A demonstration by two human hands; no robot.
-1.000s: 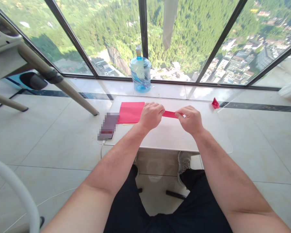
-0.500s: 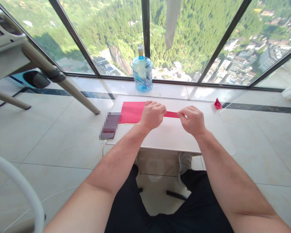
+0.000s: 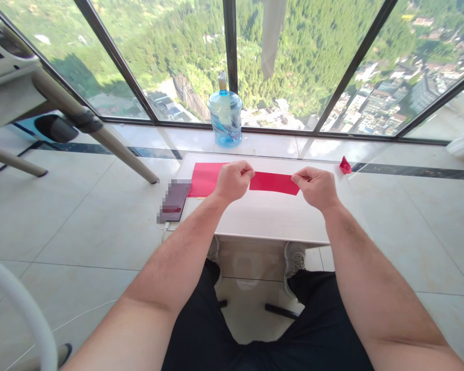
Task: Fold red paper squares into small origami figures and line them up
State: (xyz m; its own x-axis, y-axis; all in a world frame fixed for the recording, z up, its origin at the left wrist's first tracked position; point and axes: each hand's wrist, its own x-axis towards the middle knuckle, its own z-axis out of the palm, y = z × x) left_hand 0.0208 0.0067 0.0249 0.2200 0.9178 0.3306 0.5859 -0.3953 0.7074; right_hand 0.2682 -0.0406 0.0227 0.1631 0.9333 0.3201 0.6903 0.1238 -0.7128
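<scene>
A folded strip of red paper [image 3: 274, 183] stretches between my two hands just above a small white table [image 3: 270, 219]. My left hand [image 3: 232, 181] pinches its left end with curled fingers. My right hand [image 3: 317, 188] pinches its right end in the same way. A stack of flat red sheets [image 3: 203, 179] lies on the table to the left of my left hand. At the table's far right corner sits a small folded red paper shape [image 3: 344, 165].
A blurred dark phone [image 3: 174, 201] lies at the table's left edge with a cable hanging down. A blue water jug [image 3: 224, 116] stands on the sill before the window. Chair legs [image 3: 112, 144] slant at the left. My feet show under the table.
My hands have drawn apart, the right one moving right. The red strip between them now shows longer and wider than before.
</scene>
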